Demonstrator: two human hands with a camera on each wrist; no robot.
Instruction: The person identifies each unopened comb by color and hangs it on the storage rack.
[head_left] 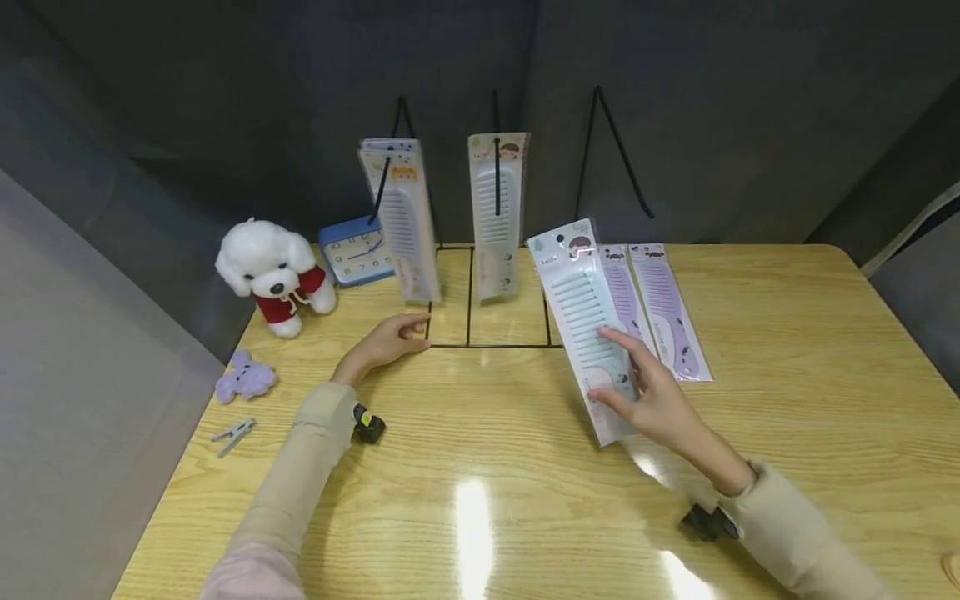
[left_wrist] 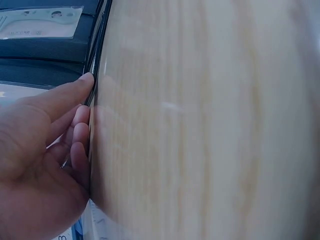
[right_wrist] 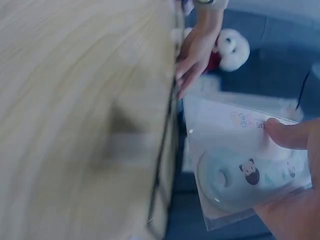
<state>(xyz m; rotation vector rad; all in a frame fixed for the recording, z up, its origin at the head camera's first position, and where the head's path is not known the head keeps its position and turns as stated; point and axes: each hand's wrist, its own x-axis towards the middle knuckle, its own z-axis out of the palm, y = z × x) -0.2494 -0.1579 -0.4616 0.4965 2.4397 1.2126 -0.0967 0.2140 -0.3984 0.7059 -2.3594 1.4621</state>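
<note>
One packaged comb [head_left: 585,321], between right fingers [head_left: 617,336]

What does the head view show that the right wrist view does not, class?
Only the head view shows the clock, the two purple combs lying flat and the combs hung on the rack. Only the right wrist view shows the little animal print on the packet's end. Both show the right hand pinching the pale blue comb packet, the left hand and the toy dog.

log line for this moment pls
right hand: holds packaged pale-blue comb, raised off table | left hand: touches black wire rack base | rack: two hung combs
</note>
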